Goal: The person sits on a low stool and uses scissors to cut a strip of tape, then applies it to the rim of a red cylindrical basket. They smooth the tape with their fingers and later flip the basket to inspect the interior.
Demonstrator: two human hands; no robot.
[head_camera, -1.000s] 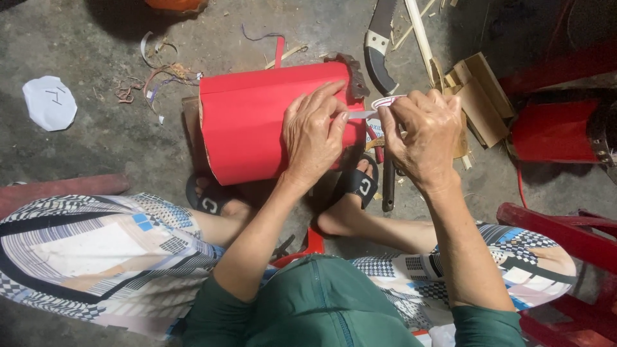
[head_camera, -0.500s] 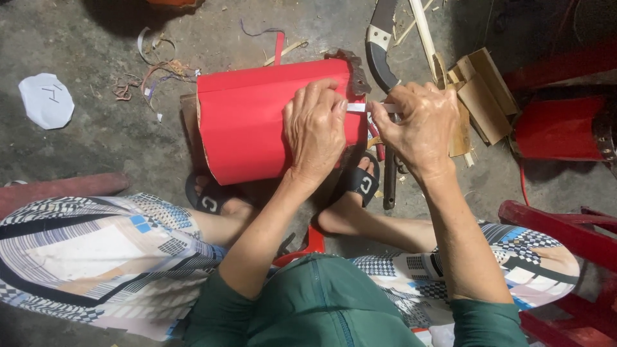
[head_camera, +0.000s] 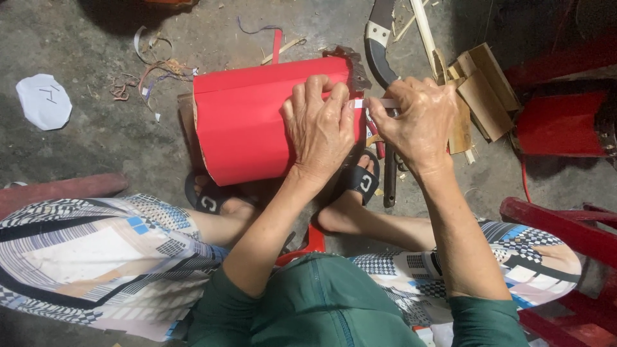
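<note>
A curved red paper sheet [head_camera: 247, 122] lies rolled like a cylinder on the floor before my feet. My left hand [head_camera: 319, 125] presses flat on its right end, fingers spread toward the top edge. My right hand [head_camera: 418, 119] sits just right of it and pinches a thin white strip [head_camera: 379, 103] that runs from the sheet's right edge between the two hands. Under the sheet's right end, part of a dark jagged piece [head_camera: 352, 64] shows.
Wooden slats and blocks [head_camera: 479, 90] lie to the right, with a curved dark blade [head_camera: 379, 38] behind them. Red plastic furniture [head_camera: 559, 122] stands at right. A white paper scrap [head_camera: 44, 101] and thread tangles [head_camera: 151, 71] lie at left. A dark tool [head_camera: 389, 183] lies by my right sandal.
My left hand has slid a little toward the sheet's right edge, and my right hand has drawn the white strip out straighter between the hands.
</note>
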